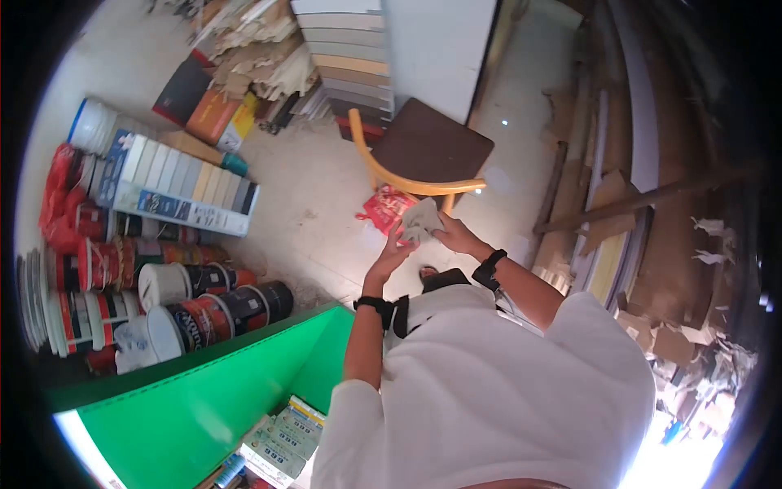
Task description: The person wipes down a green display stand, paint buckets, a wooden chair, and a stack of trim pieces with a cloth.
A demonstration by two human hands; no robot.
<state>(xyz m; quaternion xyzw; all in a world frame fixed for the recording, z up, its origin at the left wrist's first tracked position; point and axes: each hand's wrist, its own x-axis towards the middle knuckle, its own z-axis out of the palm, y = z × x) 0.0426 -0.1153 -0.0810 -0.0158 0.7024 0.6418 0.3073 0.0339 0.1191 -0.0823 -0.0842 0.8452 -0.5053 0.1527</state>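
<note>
In front of my body, a crumpled grey-beige cloth [421,218] is held between my two hands. My right hand [460,235] grips its right side, thumb and fingers closed on it. At the lower left edge my left hand [393,254] pinches the cloth with its fingers pointing up. Just beyond the cloth, a red printed bag [384,207] lies on the floor by a wooden chair [432,147] with a dark brown seat and a curved yellow backrest.
Stacked paint buckets [199,322] and a colour sample board [187,183] stand at the left. A green counter [195,407] with small boxes [285,440] is at lower left. Long boards and cardboard [603,204] lean along the right. A sample panel [346,57] stands behind the chair.
</note>
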